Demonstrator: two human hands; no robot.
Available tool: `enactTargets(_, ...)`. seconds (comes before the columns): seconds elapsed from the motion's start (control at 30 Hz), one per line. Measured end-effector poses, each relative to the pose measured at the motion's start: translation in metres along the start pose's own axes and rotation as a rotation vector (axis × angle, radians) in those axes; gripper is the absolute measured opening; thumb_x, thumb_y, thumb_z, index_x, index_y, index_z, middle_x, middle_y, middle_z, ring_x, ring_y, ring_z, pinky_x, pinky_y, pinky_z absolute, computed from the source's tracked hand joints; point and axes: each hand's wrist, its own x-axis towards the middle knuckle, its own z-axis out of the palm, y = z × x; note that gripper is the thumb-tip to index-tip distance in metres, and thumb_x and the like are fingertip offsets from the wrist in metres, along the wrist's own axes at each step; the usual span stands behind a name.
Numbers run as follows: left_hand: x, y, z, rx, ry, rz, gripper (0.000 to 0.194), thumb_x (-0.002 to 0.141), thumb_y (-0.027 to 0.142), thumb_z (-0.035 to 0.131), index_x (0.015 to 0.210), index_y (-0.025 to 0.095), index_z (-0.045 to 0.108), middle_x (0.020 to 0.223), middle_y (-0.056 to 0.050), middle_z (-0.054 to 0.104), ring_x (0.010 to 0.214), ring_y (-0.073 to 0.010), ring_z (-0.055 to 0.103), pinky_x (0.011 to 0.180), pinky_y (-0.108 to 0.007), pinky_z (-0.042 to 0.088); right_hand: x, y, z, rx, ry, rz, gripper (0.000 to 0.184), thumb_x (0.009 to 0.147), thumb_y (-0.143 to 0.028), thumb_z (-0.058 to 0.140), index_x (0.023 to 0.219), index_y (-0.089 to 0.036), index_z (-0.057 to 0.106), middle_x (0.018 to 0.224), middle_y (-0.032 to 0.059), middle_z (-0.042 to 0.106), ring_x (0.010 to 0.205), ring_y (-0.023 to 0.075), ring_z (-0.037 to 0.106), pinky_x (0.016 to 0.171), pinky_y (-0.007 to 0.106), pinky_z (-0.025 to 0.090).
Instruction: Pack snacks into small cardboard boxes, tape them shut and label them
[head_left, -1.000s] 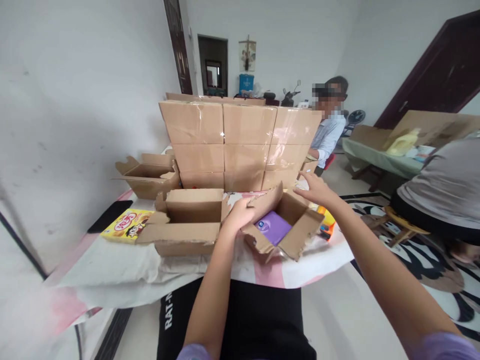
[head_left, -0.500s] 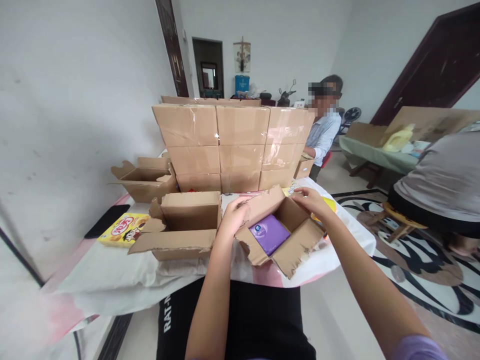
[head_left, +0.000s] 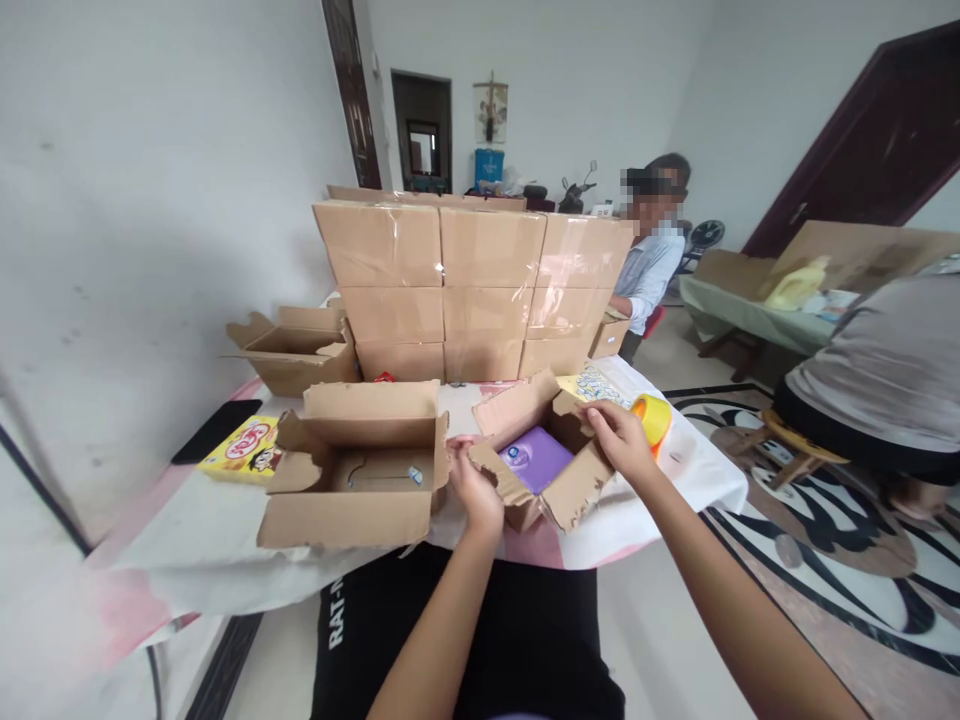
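In front of me a small cardboard box [head_left: 577,490] stands with its torn flaps up, and a purple packet [head_left: 536,458] lies inside it. My left hand [head_left: 476,490] is at the box's left side, its fingers closed around the ragged left flap and partly hidden by it. At the right rear corner my right hand [head_left: 619,437] pinches another flap between thumb and fingers. A roll of yellow tape [head_left: 652,420] is just behind my right hand. Left of my left hand sits a second open box [head_left: 345,520], with a thin cord and a small light-coloured piece at its bottom.
Taped cardboard boxes [head_left: 480,245] form a wall across the table's back. A yellow snack box [head_left: 244,448], a black flat object [head_left: 217,430] and another open box [head_left: 296,365] are to the left. One person [head_left: 651,260] sits beyond the stack; another [head_left: 877,350] sits at right.
My left hand has moved from the box's left rear down towards its left front. My right hand has come lower onto a flap. The left box's front flap now hangs lower, showing its inside.
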Motion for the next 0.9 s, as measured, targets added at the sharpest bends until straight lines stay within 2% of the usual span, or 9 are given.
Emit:
enactTargets(0.13,-0.031,0.0,-0.008,0.242,-0.203,0.261,0.021,0.083,0.042,0.068,0.088,0.022,0.069,0.092,-0.005,0.065,0.091,-0.0221,0.061,0.088,-0.037,0.049,0.002,0.008,0.008,-0.105,0.088,0.041,0.031,0.09,-0.043,0.061,0.109,-0.019,0.069,0.112,0.0133,0.073,0.108,0.0338,0.067,0.096,0.051,0.052)
enactTargets(0.27,-0.017,0.006,-0.014,0.433,-0.411,0.396,0.016,0.086,0.037,0.064,0.088,0.025,0.074,0.112,-0.009,0.069,0.113,-0.0281,0.059,0.107,-0.048,0.042,0.001,0.016,-0.004,-0.056,0.056,0.123,0.034,0.091,-0.046,0.059,0.11,-0.02,0.071,0.114,0.0126,0.074,0.101,0.0312,0.07,0.091,0.048,0.054)
enactTargets(0.33,-0.002,0.007,-0.018,0.48,-0.445,0.41,0.023,0.093,0.035,0.054,0.089,0.025,0.073,0.122,-0.009,0.067,0.121,-0.0283,0.056,0.11,-0.049,0.041,-0.003,0.021,-0.017,0.049,0.001,0.159,0.035,0.091,-0.049,0.061,0.109,-0.021,0.072,0.112,0.0116,0.076,0.094,0.0296,0.071,0.088,0.047,0.055)
enactTargets(0.4,0.014,0.006,-0.022,0.493,-0.456,0.394,0.032,0.099,0.034,0.043,0.092,0.024,0.072,0.128,-0.009,0.063,0.127,-0.0268,0.055,0.112,-0.047,0.042,-0.011,0.029,-0.031,0.279,-0.074,0.18,0.037,0.091,-0.052,0.061,0.113,-0.024,0.073,0.115,0.0103,0.076,0.096,0.0293,0.071,0.089,0.046,0.056)
enactTargets(0.53,0.031,0.007,-0.026,0.473,-0.493,0.329,0.037,0.103,0.033,0.036,0.097,0.025,0.071,0.135,-0.007,0.061,0.133,-0.0236,0.055,0.116,-0.043,0.042,-0.044,0.042,-0.042,0.703,-0.196,0.138,0.055,0.088,-0.063,0.061,0.132,-0.031,0.068,0.141,0.0083,0.067,0.132,0.0352,0.06,0.107,0.051,0.05)
enactTargets(0.67,0.028,0.008,-0.026,0.461,-0.523,0.287,0.033,0.103,0.035,0.041,0.104,0.027,0.072,0.144,-0.005,0.058,0.141,-0.0233,0.05,0.122,-0.044,0.036,-0.08,0.035,-0.036,0.538,-0.201,0.07,0.075,0.081,-0.062,0.074,0.148,-0.034,0.056,0.164,0.0063,0.043,0.154,0.0379,0.033,0.126,0.056,0.025)
enactTargets(0.73,0.024,0.006,-0.025,0.445,-0.539,0.273,0.032,0.103,0.036,0.042,0.103,0.028,0.073,0.146,-0.004,0.056,0.143,-0.0234,0.048,0.123,-0.044,0.034,-0.087,0.027,-0.029,0.419,-0.108,0.028,0.07,0.079,-0.056,0.079,0.143,-0.031,0.061,0.159,0.0089,0.049,0.151,0.0386,0.037,0.126,0.057,0.026)
enactTargets(0.8,0.021,0.004,-0.027,0.422,-0.543,0.259,0.033,0.104,0.038,0.041,0.108,0.027,0.072,0.148,-0.005,0.056,0.144,-0.0235,0.048,0.124,-0.044,0.033,-0.083,0.021,-0.02,0.373,0.027,0.052,0.048,0.085,-0.053,0.075,0.125,-0.027,0.071,0.14,0.0121,0.064,0.136,0.0375,0.053,0.119,0.056,0.037)
enactTargets(0.9,0.019,0.002,-0.029,0.383,-0.556,0.239,0.041,0.105,0.042,0.036,0.137,0.028,0.058,0.152,-0.008,0.054,0.144,-0.0237,0.049,0.122,-0.044,0.038,-0.065,0.015,-0.004,0.373,0.184,0.257,0.031,0.089,-0.048,0.067,0.108,-0.023,0.071,0.105,0.0098,0.072,0.104,0.0304,0.067,0.102,0.051,0.052)
